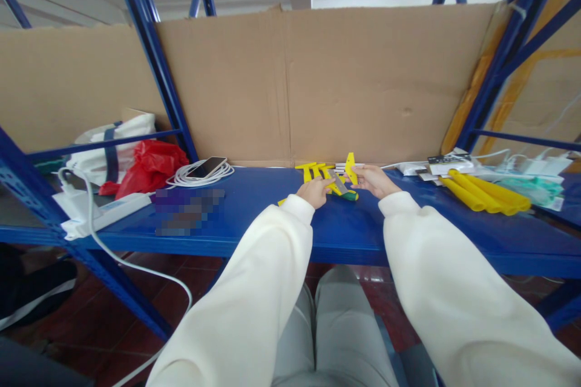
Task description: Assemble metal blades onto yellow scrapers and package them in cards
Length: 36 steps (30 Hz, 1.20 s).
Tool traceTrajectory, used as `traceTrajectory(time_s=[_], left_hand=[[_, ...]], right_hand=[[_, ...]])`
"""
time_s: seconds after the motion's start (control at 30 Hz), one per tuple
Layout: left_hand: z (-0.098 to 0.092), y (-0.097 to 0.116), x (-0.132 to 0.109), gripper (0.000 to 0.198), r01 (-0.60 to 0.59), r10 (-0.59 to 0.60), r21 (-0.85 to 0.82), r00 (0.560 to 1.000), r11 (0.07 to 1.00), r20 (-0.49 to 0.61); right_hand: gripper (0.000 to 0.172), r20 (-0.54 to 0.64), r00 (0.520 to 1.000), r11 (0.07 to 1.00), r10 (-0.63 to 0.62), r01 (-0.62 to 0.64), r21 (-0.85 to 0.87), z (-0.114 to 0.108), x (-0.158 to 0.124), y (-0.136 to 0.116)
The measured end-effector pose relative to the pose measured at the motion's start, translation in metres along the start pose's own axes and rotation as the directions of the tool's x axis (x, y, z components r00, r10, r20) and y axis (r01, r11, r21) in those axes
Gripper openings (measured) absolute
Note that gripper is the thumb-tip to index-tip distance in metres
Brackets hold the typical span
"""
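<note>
My right hand pinches a small flat yellow piece between thumb and fingers, holding it upright above the shelf. To its left, my left hand has its fingers closed at the edge of a grey flat blade-like piece. Just below that piece lies a green-and-yellow handle; whether the two are joined I cannot tell. Several yellow flat parts lie in a row behind my left hand. Another bit of yellow shows beside my left wrist, mostly hidden by the sleeve.
Cardboard walls the back of the blue shelf. At left are a coiled white cable with a phone, a red bag and a power strip. Yellow tubes and small packets lie at right.
</note>
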<state>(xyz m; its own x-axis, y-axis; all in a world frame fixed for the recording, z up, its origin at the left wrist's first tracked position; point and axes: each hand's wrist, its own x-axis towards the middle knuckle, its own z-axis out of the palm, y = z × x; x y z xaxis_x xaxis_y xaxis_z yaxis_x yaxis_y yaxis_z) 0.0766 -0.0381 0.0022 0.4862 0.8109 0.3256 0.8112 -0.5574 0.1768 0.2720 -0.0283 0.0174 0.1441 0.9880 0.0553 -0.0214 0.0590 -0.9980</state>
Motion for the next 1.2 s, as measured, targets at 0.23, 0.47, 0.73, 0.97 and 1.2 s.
traceTrajectory(time_s=[0.23,0.47,0.73,0.97,1.2], left_hand=[[0.000,0.000,0.000,0.046,-0.004,0.004,0.005,1.000,1.000,-0.012],[0.002,-0.001,0.001,0.046,-0.011,0.010,-0.012,0.999,1.000,-0.050],[0.001,-0.002,0.002,0.046,-0.030,0.029,-0.018,0.998,0.999,-0.048],[0.006,-0.005,0.006,0.044,-0.045,0.041,-0.045,0.995,0.998,-0.087],[0.007,-0.006,0.007,0.044,-0.045,0.040,-0.058,0.996,0.997,-0.081]], right_hand=[[0.016,0.017,0.999,0.996,-0.032,0.033,-0.080,0.005,-0.002,0.002],[0.024,0.106,0.994,0.996,-0.025,0.034,-0.085,0.009,0.002,0.009],[0.024,0.116,0.993,0.997,-0.039,0.045,-0.056,0.009,0.000,0.009],[0.029,0.124,0.991,0.994,-0.055,0.065,-0.082,0.010,0.003,0.013],[0.029,0.160,0.986,0.997,-0.036,0.047,-0.063,0.013,0.000,0.013]])
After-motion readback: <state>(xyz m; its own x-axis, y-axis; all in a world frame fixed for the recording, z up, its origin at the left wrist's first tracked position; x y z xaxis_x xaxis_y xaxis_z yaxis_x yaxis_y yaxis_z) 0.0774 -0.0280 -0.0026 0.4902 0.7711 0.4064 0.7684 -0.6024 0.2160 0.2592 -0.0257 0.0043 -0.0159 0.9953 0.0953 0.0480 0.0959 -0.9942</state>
